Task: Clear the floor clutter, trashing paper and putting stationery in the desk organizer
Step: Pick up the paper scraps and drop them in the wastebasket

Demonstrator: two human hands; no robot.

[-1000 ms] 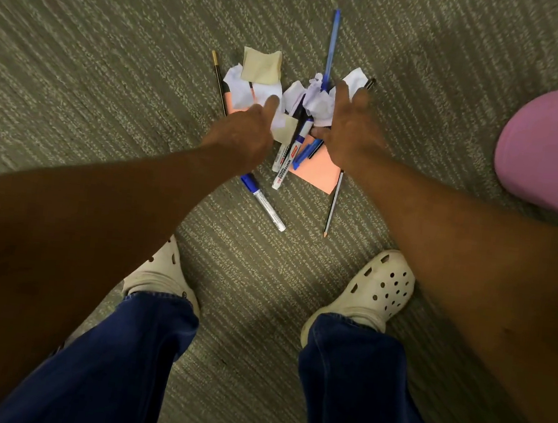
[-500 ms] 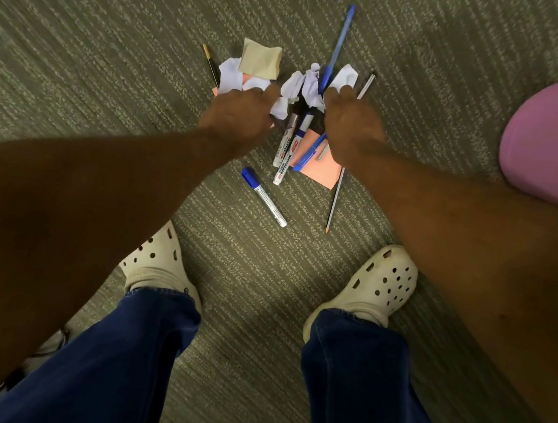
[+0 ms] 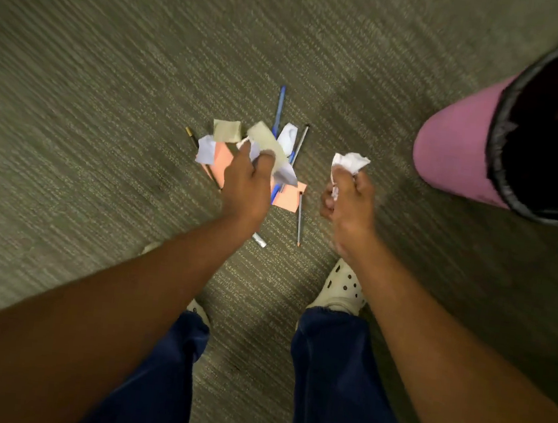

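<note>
Now both hands grip paper: left hand (image 3: 247, 184) flat scraps (image 3: 270, 150), right hand (image 3: 349, 201) a crumpled wad (image 3: 348, 161).

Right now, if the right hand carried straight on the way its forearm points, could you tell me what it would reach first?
Probably bare carpet. The right hand, gripping crumpled white paper, points up-frame, left of the pink bin; depth is unclear.

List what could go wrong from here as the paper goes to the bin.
The left hand grips several loose scraps at once; one could slip back onto the carpet. The pink bin looks tilted, so a toss of the crumpled white paper from the right hand might miss its opening.
</note>
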